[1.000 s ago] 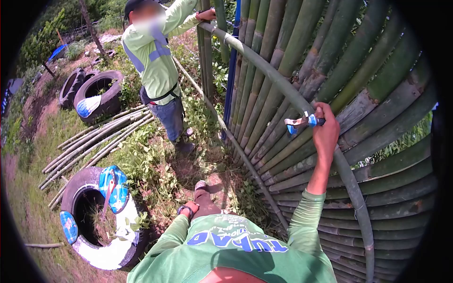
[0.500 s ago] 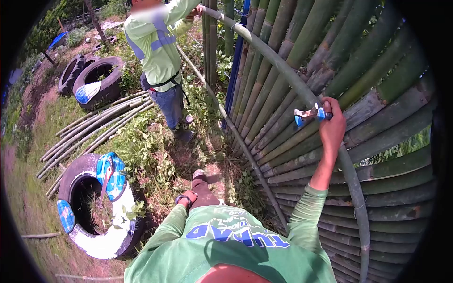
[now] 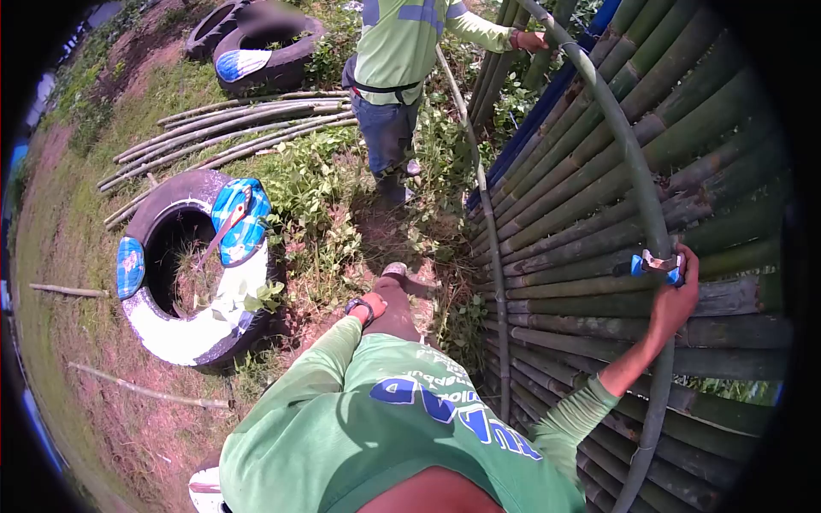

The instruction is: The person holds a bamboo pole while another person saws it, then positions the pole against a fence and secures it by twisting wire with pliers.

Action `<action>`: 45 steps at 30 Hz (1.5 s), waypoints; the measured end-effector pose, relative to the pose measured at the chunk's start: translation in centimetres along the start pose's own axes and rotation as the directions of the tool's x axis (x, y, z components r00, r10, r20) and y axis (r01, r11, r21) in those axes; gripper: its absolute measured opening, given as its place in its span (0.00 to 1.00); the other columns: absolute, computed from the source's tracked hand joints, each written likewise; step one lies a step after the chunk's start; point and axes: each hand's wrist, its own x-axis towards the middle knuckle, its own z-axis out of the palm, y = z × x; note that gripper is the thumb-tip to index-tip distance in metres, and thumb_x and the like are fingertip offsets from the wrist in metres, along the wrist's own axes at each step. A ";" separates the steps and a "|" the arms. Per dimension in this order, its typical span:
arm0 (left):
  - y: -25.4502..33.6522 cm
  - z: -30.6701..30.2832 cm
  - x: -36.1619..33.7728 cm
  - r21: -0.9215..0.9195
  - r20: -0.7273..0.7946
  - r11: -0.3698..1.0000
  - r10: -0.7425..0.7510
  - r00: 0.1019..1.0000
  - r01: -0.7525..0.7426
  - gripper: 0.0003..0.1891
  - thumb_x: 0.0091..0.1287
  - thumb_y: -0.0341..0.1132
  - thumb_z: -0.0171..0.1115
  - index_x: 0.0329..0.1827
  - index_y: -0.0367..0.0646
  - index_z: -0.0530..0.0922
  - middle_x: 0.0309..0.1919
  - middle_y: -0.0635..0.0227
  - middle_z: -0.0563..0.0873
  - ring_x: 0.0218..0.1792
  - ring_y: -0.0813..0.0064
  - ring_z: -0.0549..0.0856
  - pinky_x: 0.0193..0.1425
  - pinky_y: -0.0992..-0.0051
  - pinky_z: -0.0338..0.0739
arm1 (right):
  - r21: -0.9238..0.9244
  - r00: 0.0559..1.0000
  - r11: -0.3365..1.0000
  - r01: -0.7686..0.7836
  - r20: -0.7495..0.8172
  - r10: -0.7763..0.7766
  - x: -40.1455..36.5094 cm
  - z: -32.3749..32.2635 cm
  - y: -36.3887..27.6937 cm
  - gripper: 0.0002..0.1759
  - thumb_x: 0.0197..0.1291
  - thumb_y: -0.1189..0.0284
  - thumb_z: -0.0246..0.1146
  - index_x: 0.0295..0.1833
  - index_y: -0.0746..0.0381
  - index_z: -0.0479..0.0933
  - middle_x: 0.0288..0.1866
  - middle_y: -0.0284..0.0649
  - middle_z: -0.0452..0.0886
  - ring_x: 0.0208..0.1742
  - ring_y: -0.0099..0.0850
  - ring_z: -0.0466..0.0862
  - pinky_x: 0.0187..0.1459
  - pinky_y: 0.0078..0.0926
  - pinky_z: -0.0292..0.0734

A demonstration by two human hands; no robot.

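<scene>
My right hand (image 3: 675, 295) is closed around one end of a small blue-and-metal tool (image 3: 657, 263), which looks like pliers, though its kind is not clear. The tool lies across a long, curved bamboo pole (image 3: 631, 154), and my forearm crosses over the same pole lower down. Behind it stands a fence of bamboo poles (image 3: 590, 201) set side by side. My left hand (image 3: 374, 304), with a dark watch at the wrist, rests on my thigh. Its fingers lie against the trousers and nothing shows in them.
A co-worker (image 3: 398, 51) stands ahead with one hand near the pole's upper end. A thin pole (image 3: 481, 184) leans along the fence's foot. To the left lie a painted tyre (image 3: 184, 342) with a blade-like tool (image 3: 224, 231) on it, cut poles (image 3: 231, 128) and more tyres (image 3: 282, 73).
My view has swung left and down, so everything sits further right and higher. My right hand still holds the tool at the pole. The co-worker's arm now stretches out toward the fence.
</scene>
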 end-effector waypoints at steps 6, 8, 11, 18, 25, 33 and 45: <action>-0.1 -1.3 0.1 -0.057 -0.004 0.998 -0.031 1.000 0.031 0.19 0.68 0.48 0.54 0.52 0.49 0.86 0.50 0.55 0.87 0.52 0.52 0.85 0.60 0.59 0.77 | -0.007 0.999 1.000 -0.018 0.035 0.018 0.1 0.4 0.9 0.13 0.75 0.65 0.54 0.54 0.58 0.80 0.41 0.42 0.84 0.42 0.29 0.80 0.46 0.31 0.75; -0.2 -1.7 1.2 0.023 0.020 0.999 0.031 0.999 -0.032 0.19 0.67 0.48 0.55 0.52 0.49 0.86 0.50 0.56 0.87 0.52 0.52 0.85 0.60 0.59 0.78 | -0.008 0.998 0.999 -0.048 0.027 0.048 0.2 0.6 1.7 0.14 0.76 0.64 0.53 0.55 0.57 0.80 0.41 0.38 0.84 0.43 0.26 0.80 0.47 0.28 0.75; -0.7 -1.5 3.7 0.067 0.058 0.993 0.093 0.994 -0.097 0.22 0.67 0.50 0.55 0.53 0.46 0.85 0.51 0.55 0.87 0.52 0.51 0.85 0.61 0.58 0.77 | -0.041 0.993 0.994 -0.099 0.053 0.102 0.3 0.4 1.6 0.14 0.77 0.63 0.52 0.55 0.56 0.80 0.38 0.37 0.82 0.41 0.23 0.79 0.46 0.27 0.75; -0.9 -5.3 7.8 0.059 0.115 0.998 -0.004 0.993 -0.002 0.26 0.68 0.52 0.53 0.50 0.36 0.84 0.52 0.46 0.85 0.55 0.46 0.83 0.62 0.57 0.75 | 0.029 0.992 0.992 -0.127 -0.003 0.127 0.3 1.2 1.7 0.16 0.77 0.63 0.52 0.54 0.62 0.79 0.37 0.36 0.80 0.40 0.22 0.78 0.43 0.22 0.74; -3.1 -6.8 13.4 0.047 0.196 0.977 0.197 0.961 -0.210 0.24 0.68 0.48 0.52 0.47 0.34 0.84 0.52 0.45 0.84 0.56 0.46 0.82 0.62 0.57 0.75 | -0.151 0.984 0.975 -0.161 -0.095 0.148 0.3 0.8 -0.7 0.14 0.76 0.65 0.54 0.54 0.60 0.79 0.37 0.40 0.83 0.40 0.24 0.81 0.45 0.27 0.76; -4.2 -7.4 18.3 0.067 0.226 0.955 0.269 0.936 -0.291 0.20 0.67 0.46 0.53 0.47 0.43 0.86 0.46 0.51 0.87 0.50 0.52 0.86 0.58 0.62 0.78 | -0.152 0.977 0.967 -0.206 -0.082 0.196 0.6 1.1 -0.1 0.15 0.76 0.64 0.52 0.54 0.62 0.79 0.36 0.38 0.82 0.40 0.25 0.80 0.44 0.26 0.75; -7.0 -10.3 20.1 0.003 0.250 0.981 0.187 0.950 -0.193 0.19 0.67 0.45 0.55 0.51 0.43 0.86 0.43 0.57 0.90 0.41 0.62 0.90 0.52 0.65 0.82 | -0.201 0.942 0.923 -0.328 -0.144 0.303 0.6 1.0 1.5 0.15 0.75 0.64 0.53 0.55 0.61 0.79 0.36 0.38 0.83 0.39 0.23 0.80 0.42 0.25 0.76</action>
